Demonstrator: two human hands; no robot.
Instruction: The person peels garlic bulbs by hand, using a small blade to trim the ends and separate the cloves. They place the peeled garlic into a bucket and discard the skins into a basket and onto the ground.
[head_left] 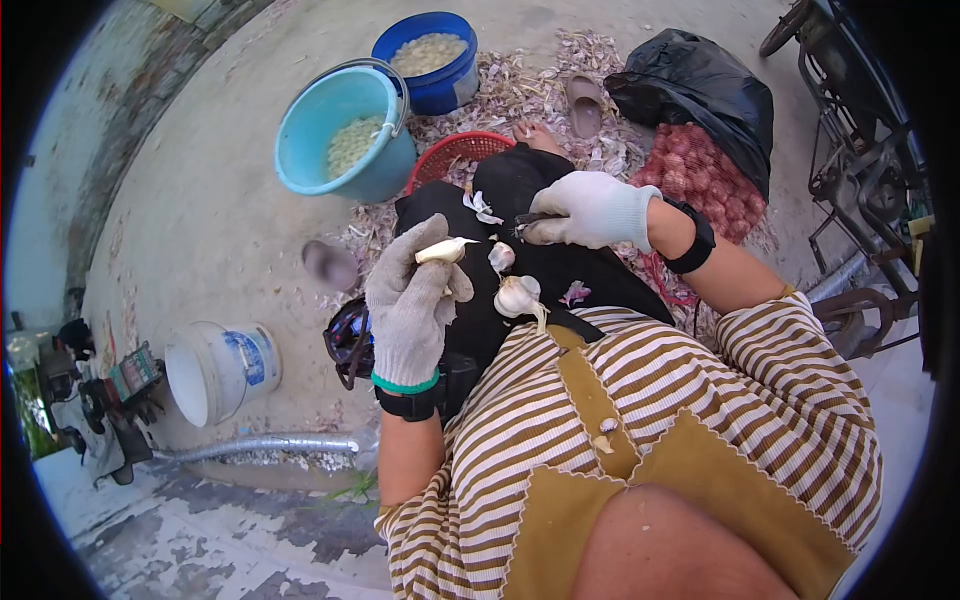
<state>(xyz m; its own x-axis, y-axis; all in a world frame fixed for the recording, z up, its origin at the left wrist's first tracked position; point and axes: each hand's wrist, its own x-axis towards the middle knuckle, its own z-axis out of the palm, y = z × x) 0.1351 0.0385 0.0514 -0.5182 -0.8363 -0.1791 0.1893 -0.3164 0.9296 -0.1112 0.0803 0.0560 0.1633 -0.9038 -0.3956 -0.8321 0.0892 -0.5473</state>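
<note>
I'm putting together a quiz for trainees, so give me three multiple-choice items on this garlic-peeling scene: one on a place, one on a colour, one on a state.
1. Where does the whole garlic bulb lie?
A. in a pan
B. on the person's lap
C. on a shelf

2. What colour is the basket past the knees?
A. red
B. yellow
C. green

3. What state is the left hand in?
A. open and empty
B. shut on a garlic clove
C. shut on a spoon

Answers:
1 B, it rests on the dark cloth below the right hand, which grips a knife.
2 A, its rim and mesh are red.
3 B, the glove pinches the pale clove.
</note>
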